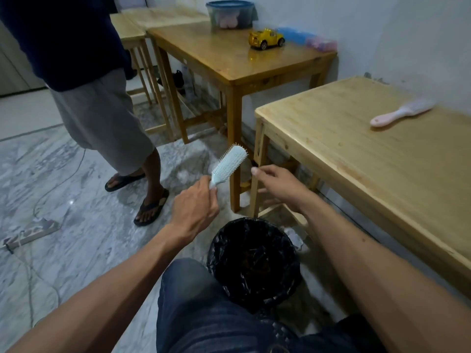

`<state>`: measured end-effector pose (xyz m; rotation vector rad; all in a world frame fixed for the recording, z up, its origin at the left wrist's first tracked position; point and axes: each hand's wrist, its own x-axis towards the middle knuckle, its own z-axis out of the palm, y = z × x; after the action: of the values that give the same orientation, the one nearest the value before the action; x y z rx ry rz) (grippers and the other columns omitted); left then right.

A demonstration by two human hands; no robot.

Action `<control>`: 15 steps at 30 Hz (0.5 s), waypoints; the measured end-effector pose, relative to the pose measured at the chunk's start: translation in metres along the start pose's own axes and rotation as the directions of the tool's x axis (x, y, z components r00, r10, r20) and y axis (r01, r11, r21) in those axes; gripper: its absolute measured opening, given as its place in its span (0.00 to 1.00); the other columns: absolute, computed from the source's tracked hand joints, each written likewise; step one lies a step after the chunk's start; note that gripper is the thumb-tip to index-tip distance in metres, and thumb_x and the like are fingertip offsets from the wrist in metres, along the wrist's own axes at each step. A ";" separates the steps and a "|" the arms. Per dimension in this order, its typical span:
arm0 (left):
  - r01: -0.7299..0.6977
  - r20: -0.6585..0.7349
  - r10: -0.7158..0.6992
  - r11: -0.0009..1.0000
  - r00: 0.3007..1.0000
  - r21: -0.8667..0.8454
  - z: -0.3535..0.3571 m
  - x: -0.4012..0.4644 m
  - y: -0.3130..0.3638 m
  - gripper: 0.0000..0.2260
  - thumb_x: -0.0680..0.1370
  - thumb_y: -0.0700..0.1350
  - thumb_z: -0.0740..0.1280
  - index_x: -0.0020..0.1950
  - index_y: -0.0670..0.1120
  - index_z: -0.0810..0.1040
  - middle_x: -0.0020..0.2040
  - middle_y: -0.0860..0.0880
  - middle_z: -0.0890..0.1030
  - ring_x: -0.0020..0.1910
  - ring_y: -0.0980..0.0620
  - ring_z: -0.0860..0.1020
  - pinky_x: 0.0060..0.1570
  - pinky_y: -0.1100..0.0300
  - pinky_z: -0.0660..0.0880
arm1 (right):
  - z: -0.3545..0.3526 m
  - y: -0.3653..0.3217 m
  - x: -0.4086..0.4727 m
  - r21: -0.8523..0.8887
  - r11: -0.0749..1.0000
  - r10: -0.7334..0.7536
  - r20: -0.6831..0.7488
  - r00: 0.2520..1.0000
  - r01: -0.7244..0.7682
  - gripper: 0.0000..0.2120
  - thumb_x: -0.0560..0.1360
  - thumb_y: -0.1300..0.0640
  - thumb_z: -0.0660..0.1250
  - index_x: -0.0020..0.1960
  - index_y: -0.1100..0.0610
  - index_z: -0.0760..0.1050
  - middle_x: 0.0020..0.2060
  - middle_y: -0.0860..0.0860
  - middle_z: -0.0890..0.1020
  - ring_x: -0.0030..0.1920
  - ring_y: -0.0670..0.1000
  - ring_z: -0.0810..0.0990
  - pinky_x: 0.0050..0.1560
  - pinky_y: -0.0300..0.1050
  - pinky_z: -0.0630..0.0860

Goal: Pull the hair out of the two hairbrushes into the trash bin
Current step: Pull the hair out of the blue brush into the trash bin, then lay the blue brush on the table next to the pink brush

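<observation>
My left hand (196,200) grips the handle of a pale blue hairbrush (229,161), which points up and away, bristles facing right. My right hand (277,186) hovers just right of the brush head with fingers loosely extended and holds nothing that I can make out. A trash bin (219,250) lined with a black bag stands on the floor below both hands, by my knee. A pink hairbrush (400,113) lies on the light wooden table (356,154) at the right.
A person in grey shorts and sandals (150,207) stands on the marble floor to the left. A darker table (229,59) behind carries a yellow toy truck (266,38) and a lidded plastic tub (229,15). Crumpled white paper (295,238) lies beside the bin.
</observation>
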<state>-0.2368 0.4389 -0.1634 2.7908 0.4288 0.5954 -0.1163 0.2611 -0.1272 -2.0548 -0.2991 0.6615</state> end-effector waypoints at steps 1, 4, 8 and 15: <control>-0.012 -0.011 0.012 1.000 1.000 -0.020 -0.004 0.002 0.005 0.13 0.82 0.48 0.59 0.61 0.42 0.74 0.46 0.42 0.84 0.37 0.40 0.81 0.35 0.54 0.68 | -0.003 -0.010 -0.001 0.055 0.998 -0.013 0.014 1.000 0.013 0.29 0.80 0.38 0.64 0.76 0.51 0.68 0.68 0.51 0.79 0.58 0.50 0.83 0.56 0.54 0.83; -0.051 -0.044 0.048 0.995 0.998 -0.085 -0.014 0.011 0.025 0.13 0.82 0.47 0.60 0.63 0.42 0.74 0.47 0.43 0.83 0.37 0.43 0.79 0.35 0.55 0.68 | -0.009 -0.040 -0.006 0.145 0.986 -0.080 -0.011 0.997 0.080 0.28 0.80 0.43 0.68 0.74 0.55 0.70 0.57 0.50 0.83 0.52 0.47 0.85 0.49 0.47 0.84; -0.093 -0.089 0.079 0.982 0.993 -0.163 -0.024 0.033 0.052 0.10 0.82 0.48 0.60 0.59 0.44 0.74 0.46 0.45 0.82 0.37 0.47 0.78 0.34 0.54 0.73 | -0.022 -0.061 -0.006 0.329 0.930 -0.111 -0.170 0.979 0.162 0.21 0.80 0.53 0.71 0.70 0.58 0.74 0.48 0.51 0.86 0.46 0.50 0.87 0.50 0.50 0.86; -0.200 -0.106 0.176 0.930 0.979 -0.307 -0.030 0.081 0.120 0.12 0.82 0.51 0.61 0.61 0.47 0.76 0.51 0.48 0.83 0.42 0.50 0.81 0.40 0.53 0.80 | -0.090 -0.072 -0.017 0.543 0.805 -0.031 -0.364 0.931 0.239 0.07 0.81 0.59 0.68 0.56 0.62 0.78 0.45 0.59 0.86 0.43 0.54 0.87 0.42 0.43 0.86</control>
<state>-0.1512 0.3607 -0.0715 2.5203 0.0679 0.7431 -0.0764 0.2291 -0.0225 -1.4940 -0.0285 0.2461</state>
